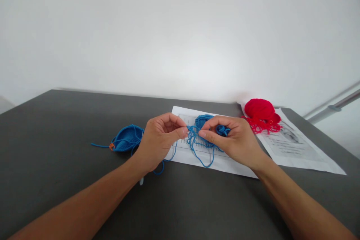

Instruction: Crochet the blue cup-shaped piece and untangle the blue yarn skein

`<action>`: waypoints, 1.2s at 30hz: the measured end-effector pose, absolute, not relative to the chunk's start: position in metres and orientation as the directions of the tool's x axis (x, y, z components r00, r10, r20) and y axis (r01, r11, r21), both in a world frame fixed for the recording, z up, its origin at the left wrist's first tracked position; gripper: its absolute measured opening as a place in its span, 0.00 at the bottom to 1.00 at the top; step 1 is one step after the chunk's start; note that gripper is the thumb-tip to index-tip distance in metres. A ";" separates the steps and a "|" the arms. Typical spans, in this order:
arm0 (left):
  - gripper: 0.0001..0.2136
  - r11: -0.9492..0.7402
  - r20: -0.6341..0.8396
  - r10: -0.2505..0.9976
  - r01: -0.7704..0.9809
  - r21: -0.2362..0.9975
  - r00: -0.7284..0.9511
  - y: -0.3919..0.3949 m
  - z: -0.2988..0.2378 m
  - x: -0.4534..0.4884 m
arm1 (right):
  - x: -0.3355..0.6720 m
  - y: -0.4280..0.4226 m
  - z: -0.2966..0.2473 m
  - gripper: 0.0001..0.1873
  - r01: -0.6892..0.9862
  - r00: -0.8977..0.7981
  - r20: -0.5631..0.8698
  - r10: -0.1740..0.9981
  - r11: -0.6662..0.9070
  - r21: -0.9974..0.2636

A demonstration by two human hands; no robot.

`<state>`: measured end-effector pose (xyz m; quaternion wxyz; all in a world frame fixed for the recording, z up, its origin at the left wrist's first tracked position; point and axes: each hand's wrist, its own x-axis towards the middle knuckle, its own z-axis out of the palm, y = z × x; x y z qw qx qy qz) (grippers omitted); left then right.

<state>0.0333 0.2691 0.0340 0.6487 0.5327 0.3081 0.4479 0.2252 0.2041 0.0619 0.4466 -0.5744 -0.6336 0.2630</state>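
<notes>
Loose loops of blue yarn (192,139) stretch between my two hands above a printed sheet. My left hand (159,138) is closed, pinching the yarn between thumb and forefinger. Opposite it, my right hand (229,137) also pinches the tangled strands. Behind the yarn sits a blue yarn ball (204,120), partly hidden by the right hand. To the left lies a blue crocheted piece (128,138) with a small orange clip (111,146) at its end. Under the left wrist shows the tip of a pale tool (141,181), mostly hidden.
A printed paper (180,110) lies beneath the blue yarn. At the right, a red yarn ball (259,109) with loose red loops (261,124) rests on a second printed sheet (303,153). The dark table (70,120) meets a white wall, and a metal rail (332,108) stands at the right.
</notes>
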 end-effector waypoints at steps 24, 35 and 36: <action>0.04 -0.583 0.523 0.789 0.121 0.804 0.323 0.261 0.028 0.035 | 0.200 0.211 0.042 0.15 0.126 0.267 0.039 0.963 0.006 -0.992; 0.06 -0.633 0.552 0.757 0.184 0.752 0.351 0.261 0.035 0.031 | 0.202 0.210 0.043 0.15 0.162 0.226 0.044 0.973 0.007 -0.987; 0.07 -0.623 0.542 0.764 0.181 0.761 0.350 0.261 0.037 0.031 | 0.202 0.211 0.043 0.15 0.167 0.227 0.046 0.973 0.008 -0.986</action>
